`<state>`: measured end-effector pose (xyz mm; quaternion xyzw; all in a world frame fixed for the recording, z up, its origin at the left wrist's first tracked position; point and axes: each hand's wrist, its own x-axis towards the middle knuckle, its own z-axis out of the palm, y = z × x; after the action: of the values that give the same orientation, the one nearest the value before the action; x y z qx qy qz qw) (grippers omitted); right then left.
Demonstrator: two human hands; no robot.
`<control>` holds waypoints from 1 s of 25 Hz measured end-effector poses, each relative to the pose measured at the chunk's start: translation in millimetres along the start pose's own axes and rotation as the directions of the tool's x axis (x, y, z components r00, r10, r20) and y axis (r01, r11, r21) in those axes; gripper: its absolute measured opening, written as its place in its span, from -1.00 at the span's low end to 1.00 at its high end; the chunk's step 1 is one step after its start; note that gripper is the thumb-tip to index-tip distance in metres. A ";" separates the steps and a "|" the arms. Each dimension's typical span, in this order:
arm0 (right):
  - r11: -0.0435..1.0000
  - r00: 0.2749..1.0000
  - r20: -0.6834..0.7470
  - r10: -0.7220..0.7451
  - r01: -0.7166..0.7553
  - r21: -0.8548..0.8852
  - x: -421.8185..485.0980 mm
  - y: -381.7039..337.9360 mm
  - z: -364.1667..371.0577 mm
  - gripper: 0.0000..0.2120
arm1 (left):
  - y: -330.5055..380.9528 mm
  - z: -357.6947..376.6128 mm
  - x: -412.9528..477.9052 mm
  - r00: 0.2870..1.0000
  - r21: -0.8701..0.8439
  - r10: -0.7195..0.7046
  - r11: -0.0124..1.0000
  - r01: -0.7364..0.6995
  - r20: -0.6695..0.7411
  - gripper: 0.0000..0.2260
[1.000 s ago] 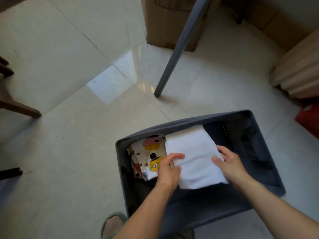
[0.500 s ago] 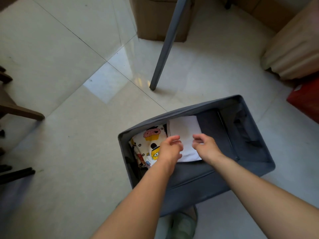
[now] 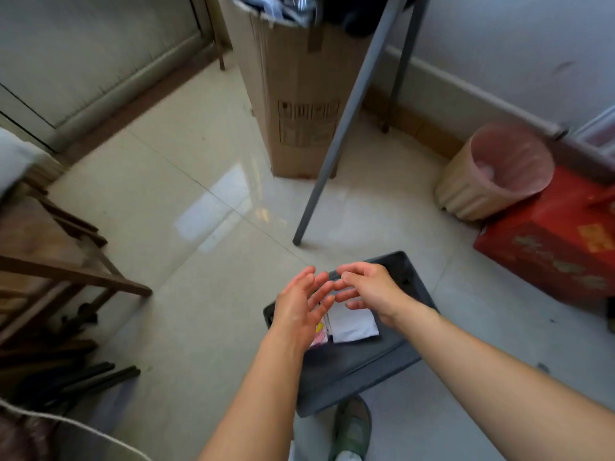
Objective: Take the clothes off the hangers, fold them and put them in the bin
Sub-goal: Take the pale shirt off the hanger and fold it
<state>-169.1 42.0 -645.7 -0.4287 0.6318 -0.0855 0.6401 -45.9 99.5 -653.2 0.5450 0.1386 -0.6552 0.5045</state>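
A person's left grip (image 3: 301, 304) hangs spread above the bin (image 3: 359, 374), palm turned to the right, fingers apart and holding nothing. The right grip (image 3: 369, 289) hovers just beside it, fingers loosely extended and likewise empty. The fingertips of the two overlap in the view, and it cannot be told whether they touch. Both bare forearms reach in from the near edge.

Below the grips, a folded white garment (image 3: 352, 322) lies inside the dark grey bin, toward its left half. Just left of it, touching, a printed garment (image 3: 318, 336) shows patches of pink and yellow past the left wrist. Most of it is hidden by that grip.

The bin stands on a pale, glossy tiled floor (image 3: 173, 201). At its near side is a foot in a green slipper (image 3: 352, 424), partly covered by the bin's edge in the view.

Just beyond the bin's far side, a slanted grey pole (image 3: 346, 128) meets the floor. Behind it stands a tall cardboard box (image 3: 299, 94), open at the top, its contents too blurred to name.

At far right, a beige basket (image 3: 466, 188) with a pink liner sits against a red box (image 3: 559, 247). At left stands a wooden frame (image 3: 66, 277), with dark rods (image 3: 100, 377) lying on the floor near it.
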 end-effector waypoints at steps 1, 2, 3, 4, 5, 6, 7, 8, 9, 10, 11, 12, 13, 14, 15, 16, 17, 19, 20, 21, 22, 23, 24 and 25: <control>1.000 1.000 0.001 -0.024 0.024 0.020 -19.7 -20.4 0.2 -0.79 | 14.0 5.4 -24.1 1.000 -0.020 0.011 1.000 -0.011 0.018 -0.79; 0.998 0.999 -0.001 -0.051 0.051 0.045 -40.5 -41.8 -0.3 -0.79 | 29.9 12.3 -49.3 0.999 -0.038 0.026 0.999 -0.024 0.035 -0.80; 0.995 0.997 -0.006 -0.076 0.076 0.067 -59.8 -60.0 -0.2 -0.79 | 42.6 19.5 -71.2 0.998 -0.054 0.036 0.998 -0.033 0.047 -0.81; 0.989 0.994 -0.015 -0.108 0.109 0.097 -80.2 -78.9 0.2 -0.80 | 56.2 27.6 -93.8 0.997 -0.063 0.049 0.997 -0.045 0.068 -0.82; 0.983 0.991 -0.028 -0.133 0.136 0.126 -98.9 -94.3 0.8 -0.80 | 67.3 34.6 -113.0 0.995 -0.070 0.055 0.996 -0.049 0.089 -0.83; 0.973 0.985 -0.048 -0.165 0.170 0.158 -118.9 -109.8 1.3 -0.81 | 79.2 42.6 -135.0 0.990 -0.076 0.066 0.995 -0.057 0.121 -0.83; 0.963 0.977 -0.072 -0.199 0.208 0.172 -141.3 -126.7 1.5 -0.81 | 92.0 50.8 -158.7 0.984 -0.075 0.086 0.994 -0.075 0.155 -0.82; 0.955 0.970 -0.094 -0.222 0.236 0.181 -159.2 -139.8 2.4 -0.81 | 101.1 57.5 -176.7 0.978 -0.081 0.101 0.993 -0.088 0.182 -0.80; 0.947 0.961 -0.119 -0.250 0.268 0.177 -178.5 -153.2 2.4 -0.81 | 110.7 64.0 -195.5 0.972 -0.073 0.117 0.992 -0.104 0.206 -0.78; 0.938 0.951 -0.138 -0.277 0.299 0.176 -197.4 -165.9 2.7 -0.81 | 119.5 69.7 -214.4 0.964 -0.062 0.137 0.990 -0.126 0.229 -0.77; 0.927 0.939 -0.158 -0.306 0.332 0.175 -215.2 -176.9 2.1 -0.81 | 127.2 74.7 -232.7 0.954 -0.044 0.158 0.988 -0.151 0.256 -0.77; 0.913 0.922 -0.181 -0.343 0.373 0.168 -234.0 -189.3 0.0 -0.81 | 135.2 81.2 -251.7 0.941 -0.023 0.176 0.984 -0.177 0.288 -0.77; 0.897 0.904 -0.197 -0.380 0.412 0.160 -250.8 -200.1 -2.3 -0.81 | 142.1 86.8 -268.1 0.927 -0.007 0.196 0.979 -0.204 0.319 -0.77; 0.880 0.884 -0.212 -0.418 0.452 0.149 -267.1 -210.9 -5.3 -0.82 | 149.0 93.5 -284.8 0.913 0.005 0.211 0.974 -0.227 0.348 -0.77; 0.864 0.864 -0.224 -0.451 0.485 0.136 -282.2 -220.8 -8.2 -0.82 | 155.4 99.8 -299.3 0.900 0.017 0.223 0.969 -0.247 0.374 -0.77; 0.850 0.846 -0.243 -0.474 0.512 0.121 -298.3 -230.7 -12.6 -0.82 | 161.6 107.9 -314.7 0.886 0.033 0.230 0.964 -0.265 0.402 -0.76; 0.840 0.831 -0.266 -0.489 0.530 0.113 -313.2 -239.3 -17.4 -0.82 | 167.6 116.4 -328.8 0.872 0.053 0.232 0.958 -0.282 0.431 -0.76; 0.813 0.800 -0.308 -0.515 0.570 0.120 -338.8 -253.4 -28.0 -0.83 | 177.2 134.4 -353.0 0.842 0.081 0.235 0.947 -0.311 0.485 -0.74; 0.796 0.779 -0.325 -0.537 0.595 0.110 -350.0 -259.9 -33.8 -0.83 | 181.4 143.6 -363.9 0.827 0.089 0.239 0.941 -0.326 0.509 -0.74; 0.780 0.752 -0.348 -0.559 0.620 0.088 -361.6 -266.9 -40.1 -0.83 | 184.8 152.8 -374.3 0.811 0.098 0.244 0.934 -0.345 0.531 -0.74; 0.758 0.716 -0.384 -0.583 0.649 0.058 -374.7 -275.5 -48.5 -0.83 | 188.0 163.3 -386.2 0.791 0.109 0.251 0.923 -0.370 0.558 -0.75; 0.733 0.671 -0.425 -0.607 0.679 0.026 -386.0 -284.5 -55.9 -0.84 | 190.3 171.0 -394.8 0.773 0.121 0.260 0.910 -0.396 0.579 -0.75; 0.696 0.609 -0.472 -0.638 0.718 -0.015 -398.5 -295.8 -65.7 -0.84 | 192.4 179.1 -403.5 0.754 0.130 0.267 0.897 -0.422 0.601 -0.76; 0.648 0.534 -0.514 -0.671 0.759 -0.058 -411.9 -308.1 -75.9 -0.83 | 193.8 185.8 -411.0 0.733 0.131 0.276 0.886 -0.445 0.622 -0.76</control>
<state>-179.9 86.5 -127.7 -0.5558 0.5299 -0.5008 0.3993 -37.6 85.5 -162.5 0.3958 -0.2243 -0.6918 0.5608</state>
